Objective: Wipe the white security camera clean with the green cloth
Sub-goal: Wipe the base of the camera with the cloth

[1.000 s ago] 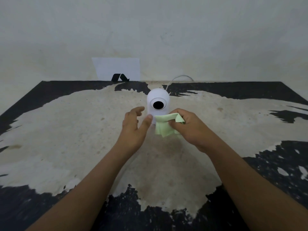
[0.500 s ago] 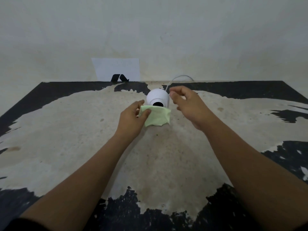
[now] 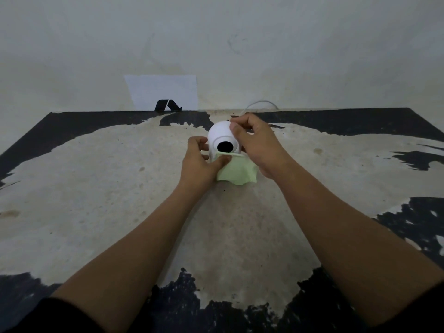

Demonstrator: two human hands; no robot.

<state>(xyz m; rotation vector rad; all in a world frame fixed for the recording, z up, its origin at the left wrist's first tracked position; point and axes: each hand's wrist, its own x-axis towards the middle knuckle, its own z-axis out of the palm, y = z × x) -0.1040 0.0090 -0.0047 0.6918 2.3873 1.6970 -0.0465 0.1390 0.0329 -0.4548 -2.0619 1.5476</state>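
Observation:
The white security camera point(image 3: 219, 135) stands upright near the middle of the worn table, its round black lens facing me. The green cloth point(image 3: 236, 173) hangs in front of the camera's base, just under the lens. My left hand point(image 3: 200, 162) presses the cloth against the base from the left, thumb on the fabric and fingers round the camera's side. My right hand point(image 3: 254, 145) grips the camera's head from the right, its fingertips on top of the dome. The base is hidden behind cloth and hands.
A white cable point(image 3: 259, 104) loops from behind the camera to the wall. A white paper with a black mark point(image 3: 165, 93) leans against the wall at the back. The table point(image 3: 96, 188) is pale with black worn patches along its edges.
The cloth passed from my right hand to my left and slid down below the lens. My right hand moved up onto the camera's head. The camera's head tilted back up, showing its whole lens.

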